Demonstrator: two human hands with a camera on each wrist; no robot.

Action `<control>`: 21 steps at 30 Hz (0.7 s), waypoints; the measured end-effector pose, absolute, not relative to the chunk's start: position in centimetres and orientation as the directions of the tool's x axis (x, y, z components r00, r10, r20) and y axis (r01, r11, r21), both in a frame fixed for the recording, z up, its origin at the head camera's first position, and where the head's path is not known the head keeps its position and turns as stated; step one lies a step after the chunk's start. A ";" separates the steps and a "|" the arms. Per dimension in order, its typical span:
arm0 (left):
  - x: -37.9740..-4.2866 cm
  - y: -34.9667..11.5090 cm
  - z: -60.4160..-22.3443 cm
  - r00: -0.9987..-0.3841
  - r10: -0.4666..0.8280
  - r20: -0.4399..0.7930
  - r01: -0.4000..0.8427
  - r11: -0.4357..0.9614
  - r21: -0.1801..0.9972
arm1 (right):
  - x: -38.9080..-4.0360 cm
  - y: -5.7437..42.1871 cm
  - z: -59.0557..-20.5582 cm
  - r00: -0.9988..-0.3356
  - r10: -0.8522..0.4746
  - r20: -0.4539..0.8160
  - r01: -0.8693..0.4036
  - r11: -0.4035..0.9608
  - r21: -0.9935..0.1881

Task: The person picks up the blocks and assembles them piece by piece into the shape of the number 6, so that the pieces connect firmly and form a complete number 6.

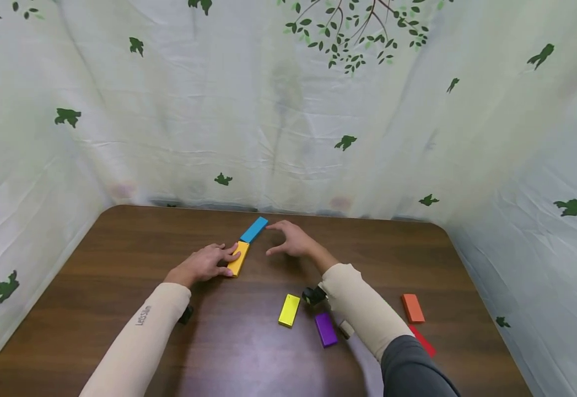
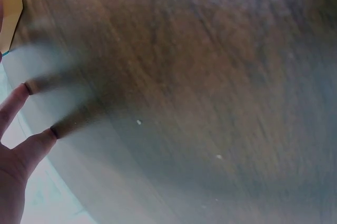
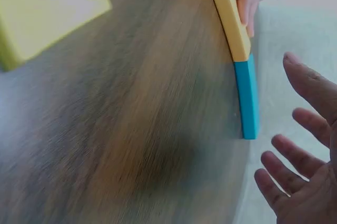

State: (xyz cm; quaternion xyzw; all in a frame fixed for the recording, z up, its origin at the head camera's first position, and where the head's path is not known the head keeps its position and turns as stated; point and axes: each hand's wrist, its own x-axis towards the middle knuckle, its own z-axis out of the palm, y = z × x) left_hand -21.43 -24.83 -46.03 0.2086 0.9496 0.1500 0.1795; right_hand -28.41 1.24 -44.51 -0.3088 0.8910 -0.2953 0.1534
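Blue block (image 1: 254, 229) and orange-yellow block (image 1: 239, 259) lie end to end on the table, forming a slanting row. My left hand (image 1: 207, 262) holds the orange-yellow block, thumb at its near end and fingers over its upper part. In the left wrist view only a corner of the orange-yellow block (image 2: 9, 8) shows, at the upper left. My right hand (image 1: 294, 239) hovers just right of the blue block, fingers spread and nothing in them. The right wrist view shows its fingers apart from the blue block (image 3: 247, 100).
Nearer me on the brown table (image 1: 134, 275) lie a yellow block (image 1: 289, 310) and a purple block (image 1: 325, 330), close to my right forearm. At the right are an orange block (image 1: 413, 308) and a red block (image 1: 423, 341), partly behind the sleeve. A patterned curtain (image 1: 248, 110) hangs behind the table.
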 end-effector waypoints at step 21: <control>-21.4 -24.7 -46.3 -0.848 0.467 -0.251 0.366 0.857 0.362 | -22.3 6.5 -45.0 -0.513 -0.857 -0.052 -0.606 0.404 -0.685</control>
